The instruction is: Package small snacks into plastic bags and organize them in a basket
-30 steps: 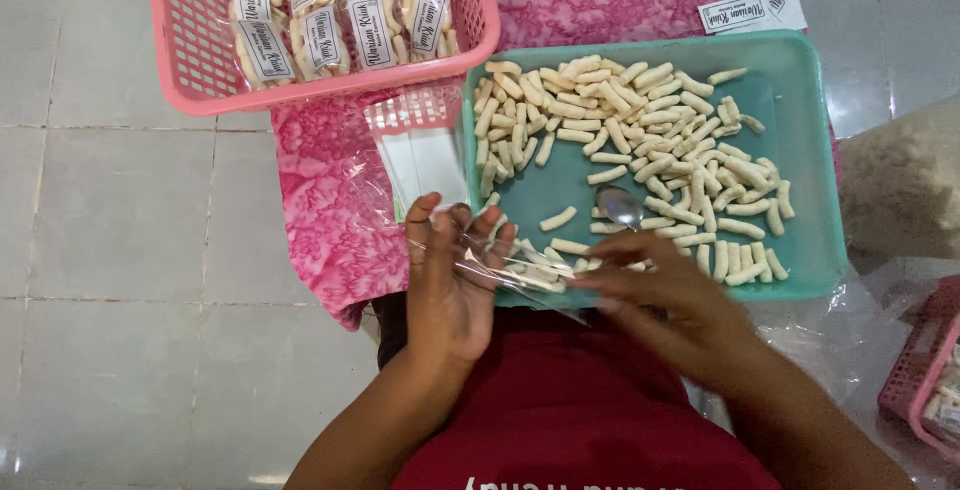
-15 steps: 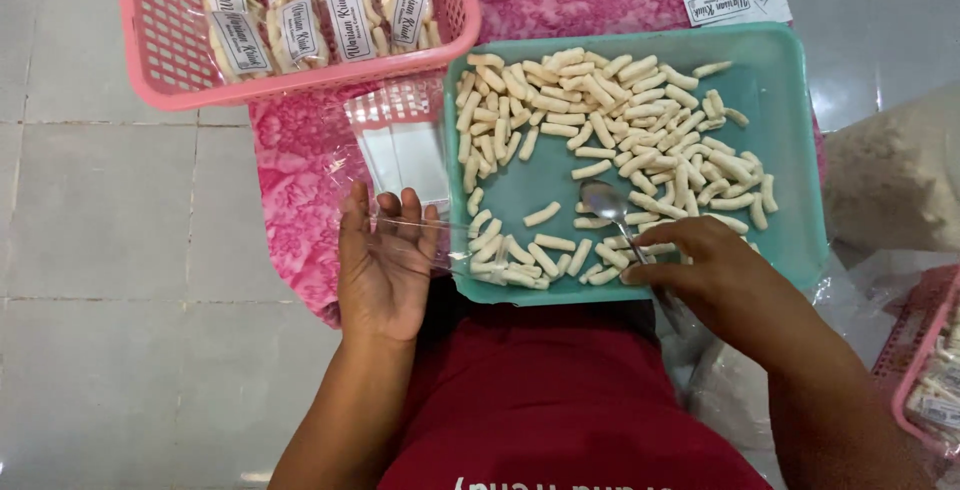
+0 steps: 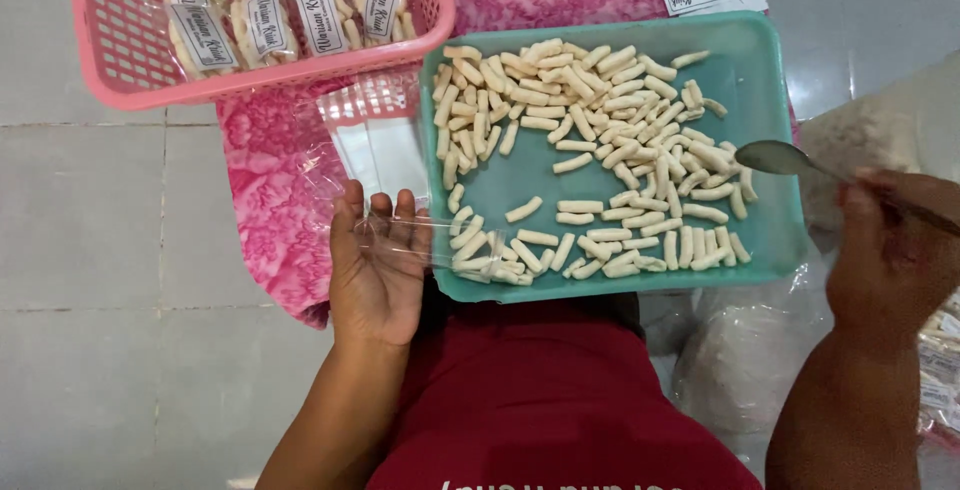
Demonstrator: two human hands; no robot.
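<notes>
The left hand [image 3: 375, 270] lies palm up and nearly flat at the near left corner of the teal tray [image 3: 775, 250], fingers spread, with a clear plastic bag [image 3: 455, 245] resting across the palm and its far end lying over the tray's edge; a few pale stick snacks already sit inside that end. Half a second ago this hand held the same spot, so the bag has stayed where it was. The change is on the other side: the right hand [image 3: 895, 250], which was over the near middle of the tray beside the bag's mouth, has swung out past the tray's right edge and now closes around the handle of a metal spoon [image 3: 785, 158], whose bowl hangs just over the right rim. I cannot tell whether the bowl carries anything. Judging from that, one scoop has gone into the bag and the spoon is away from it for now. The stick snacks [image 3: 600, 120] fill the far half of the tray. Left of the tray a stack of empty bags [image 3: 380, 140] lies on pink cloth [image 3: 270, 200], and farther off a pink basket [image 3: 110, 60] holds sealed packets [image 3: 265, 15].
</notes>
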